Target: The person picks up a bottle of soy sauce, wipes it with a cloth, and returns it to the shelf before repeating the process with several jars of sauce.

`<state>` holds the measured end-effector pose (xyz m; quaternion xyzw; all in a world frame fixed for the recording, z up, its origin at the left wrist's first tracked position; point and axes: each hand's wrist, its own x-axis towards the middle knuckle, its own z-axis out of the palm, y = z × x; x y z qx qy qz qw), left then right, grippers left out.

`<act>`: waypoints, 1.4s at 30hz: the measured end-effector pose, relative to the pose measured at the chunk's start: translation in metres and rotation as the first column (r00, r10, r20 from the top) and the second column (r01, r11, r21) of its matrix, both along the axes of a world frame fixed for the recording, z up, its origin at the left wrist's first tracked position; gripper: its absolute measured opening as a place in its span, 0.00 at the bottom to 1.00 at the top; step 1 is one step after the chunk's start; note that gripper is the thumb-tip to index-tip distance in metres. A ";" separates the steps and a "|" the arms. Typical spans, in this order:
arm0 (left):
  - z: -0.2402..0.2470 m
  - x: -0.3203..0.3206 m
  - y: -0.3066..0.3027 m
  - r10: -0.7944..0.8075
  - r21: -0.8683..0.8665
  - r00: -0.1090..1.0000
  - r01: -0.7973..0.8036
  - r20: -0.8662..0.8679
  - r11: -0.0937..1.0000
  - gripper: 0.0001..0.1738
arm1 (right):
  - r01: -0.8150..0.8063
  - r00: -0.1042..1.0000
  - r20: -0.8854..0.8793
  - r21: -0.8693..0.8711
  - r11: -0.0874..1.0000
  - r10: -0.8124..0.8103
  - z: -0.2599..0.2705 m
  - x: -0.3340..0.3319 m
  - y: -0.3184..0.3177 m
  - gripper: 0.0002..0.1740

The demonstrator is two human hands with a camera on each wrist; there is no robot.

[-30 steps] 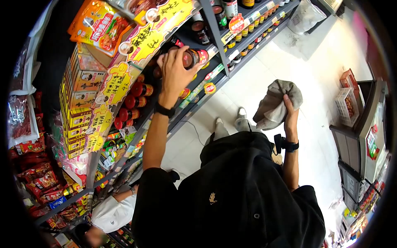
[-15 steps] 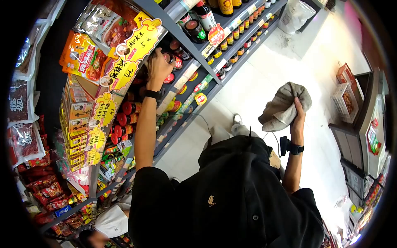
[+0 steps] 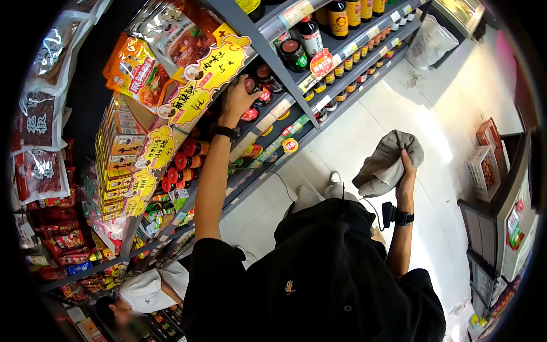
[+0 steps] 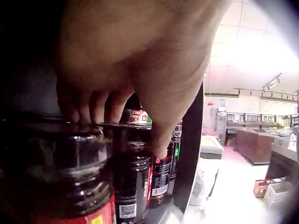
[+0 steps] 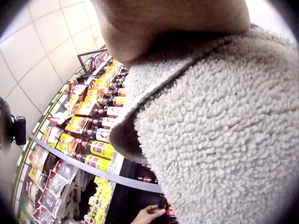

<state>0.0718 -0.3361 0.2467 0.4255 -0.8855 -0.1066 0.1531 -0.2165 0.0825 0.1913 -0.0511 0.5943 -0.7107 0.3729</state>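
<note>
In the head view the left hand point(image 3: 238, 101) reaches into a shelf under yellow price tags, its fingers round a dark-lidded jar point(image 3: 250, 85). Up close in the left wrist view, the left hand point(image 4: 135, 60) comes down over jar lids, thumb against one side; a nearer jar point(image 4: 74, 163) with a red label stands beside it. The right hand point(image 3: 406, 176) holds a folded grey cloth point(image 3: 388, 162) out over the floor, thumb on top. Fluffy cloth point(image 5: 224, 126) fills much of the right wrist view, below the right hand point(image 5: 173, 23).
Sauce bottles point(image 3: 353, 11) and small jars line the shelves point(image 3: 273, 117) ahead. Seasoning packets point(image 3: 134, 71) and boxes are at the left. A white crate point(image 3: 483, 171) stands by a counter point(image 3: 490, 228) at right. Another person point(image 3: 154, 290) is at lower left.
The left hand has moved from a jar held at the shelf edge back among the jars, and that jar is now in the row. The right hand keeps hold of the cloth.
</note>
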 end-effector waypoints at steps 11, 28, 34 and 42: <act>0.027 0.040 0.051 0.255 -0.100 0.935 -0.237 0.248 0.966 0.37 | -0.053 0.999 -0.004 -0.035 0.998 0.053 0.003 0.021 -0.033 0.35; 0.031 0.060 0.060 0.229 0.093 0.973 -0.226 -0.014 0.970 0.42 | 0.082 0.995 -0.047 -0.098 0.992 -0.087 0.007 0.119 -0.029 0.31; 0.055 0.129 0.142 0.057 -0.038 0.894 -0.083 -0.445 0.996 0.38 | 0.120 0.990 -0.076 -0.032 0.992 -0.122 0.025 0.178 -0.024 0.31; 0.052 0.257 0.206 0.277 0.253 0.648 -0.133 -0.710 0.958 0.43 | 0.111 0.993 -0.042 -0.053 0.992 -0.113 0.027 0.241 -0.018 0.29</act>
